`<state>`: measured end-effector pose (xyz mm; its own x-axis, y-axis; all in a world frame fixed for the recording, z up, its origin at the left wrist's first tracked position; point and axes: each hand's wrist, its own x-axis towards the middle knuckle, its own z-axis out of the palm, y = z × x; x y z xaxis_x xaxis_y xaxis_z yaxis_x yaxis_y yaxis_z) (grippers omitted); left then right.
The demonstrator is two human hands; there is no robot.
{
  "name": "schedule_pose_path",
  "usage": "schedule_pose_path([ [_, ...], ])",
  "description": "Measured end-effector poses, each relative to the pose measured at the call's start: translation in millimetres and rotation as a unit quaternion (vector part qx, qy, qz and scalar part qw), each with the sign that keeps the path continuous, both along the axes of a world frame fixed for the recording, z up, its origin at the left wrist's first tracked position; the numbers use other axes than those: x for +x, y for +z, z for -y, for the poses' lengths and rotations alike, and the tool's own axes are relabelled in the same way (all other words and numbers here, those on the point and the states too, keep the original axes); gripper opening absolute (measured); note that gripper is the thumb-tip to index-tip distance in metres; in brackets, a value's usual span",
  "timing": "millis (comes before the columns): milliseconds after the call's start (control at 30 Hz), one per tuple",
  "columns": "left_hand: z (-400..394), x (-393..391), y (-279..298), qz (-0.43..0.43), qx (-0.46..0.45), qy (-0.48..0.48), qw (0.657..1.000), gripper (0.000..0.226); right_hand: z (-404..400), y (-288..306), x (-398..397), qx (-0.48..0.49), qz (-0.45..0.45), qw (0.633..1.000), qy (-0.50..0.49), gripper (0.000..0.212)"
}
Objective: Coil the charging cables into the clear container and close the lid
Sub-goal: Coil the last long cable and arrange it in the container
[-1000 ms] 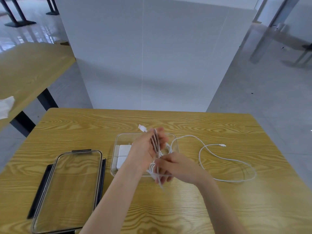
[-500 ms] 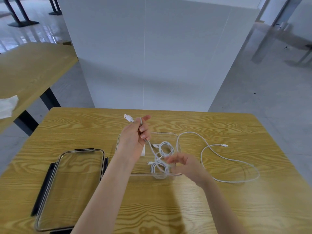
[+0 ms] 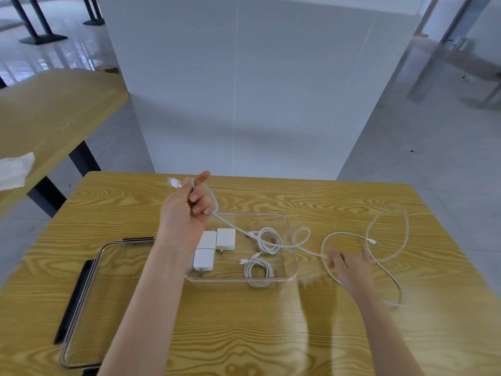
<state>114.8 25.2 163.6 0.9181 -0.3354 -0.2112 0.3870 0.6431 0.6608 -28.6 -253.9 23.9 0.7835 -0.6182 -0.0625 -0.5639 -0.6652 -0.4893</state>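
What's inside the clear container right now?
In the clear container: three white charger bricks, one partly hidden behind the left forearm, and two coiled white cables. A third cable, held by the left hand, crosses over it.

On the yellow wooden table point(image 3: 271, 335), the clear plastic lid point(image 3: 81, 308) lies left of the clear plastic box point(image 3: 291, 256). In the box lie three white square chargers point(image 3: 214, 246) and two coiled white cables point(image 3: 261, 256). A loose white cable point(image 3: 390, 245) lies right of it.

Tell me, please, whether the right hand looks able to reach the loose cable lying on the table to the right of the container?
Probably yes: the right hand is already at the loose cable, outside the clear container, with nothing between them. Blur hides whether it grips.
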Motion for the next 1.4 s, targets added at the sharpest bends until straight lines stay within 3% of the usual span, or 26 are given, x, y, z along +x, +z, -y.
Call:
schedule_pose_path([
  [167, -9, 4, 0, 0.01, 0.014, 0.031, 0.999, 0.038, 4, -3, -11, -0.054, -0.029, 0.992, -0.106, 0.058],
  [333, -20, 9, -2, 0.02, 0.032, 0.064, 0.997, 0.037, 24, -2, -9, 0.01, -0.012, 0.968, -0.249, 0.056],
  [467, -42, 21, 0, 0.015, 0.038, 0.103, 0.994, 0.037, 37, -3, -18, 0.026, 0.005, 0.957, -0.289, 0.056],
  [667, -15, 9, -8, 0.016, 0.068, 0.05, 0.996, 0.037, 25, -5, -4, 0.033, -0.021, 0.97, -0.239, 0.055],
  [833, 13, -3, -8, 0.047, 0.099, -0.017, 0.994, 0.035, 20, -9, 11, 0.061, -0.057, 0.972, -0.218, 0.042],
  [933, 27, -14, -10, 0.069, 0.133, -0.071, 0.986, 0.035, 8, 19, 22, 0.067, -0.007, 0.977, -0.201, 0.032],
  [1000, 34, -20, -12, 0.084, 0.16, -0.099, 0.979, 0.035, -6, 53, 30, 0.041, 0.046, 0.99, -0.13, 0.025],
  [1067, 41, -24, -13, 0.094, 0.175, -0.121, 0.973, 0.035, -30, 91, 40, 0.087, 0.095, 0.991, -0.021, 0.026],
  [1133, 47, -27, -13, 0.101, 0.176, -0.137, 0.97, 0.035, -58, 117, 47, 0.203, 0.108, 0.969, 0.089, 0.025],
  [1267, 52, -31, -11, 0.108, 0.172, -0.135, 0.97, 0.035, -102, 113, 54, 0.491, 0.037, 0.849, 0.191, 0.03],
  [1333, 49, -30, -10, 0.091, 0.149, -0.134, 0.975, 0.034, -110, 97, 52, 0.572, 0.035, 0.792, 0.212, 0.035],
  [1400, 46, -29, -10, 0.078, 0.124, -0.139, 0.979, 0.034, -114, 82, 49, 0.607, 0.042, 0.757, 0.238, 0.034],
])
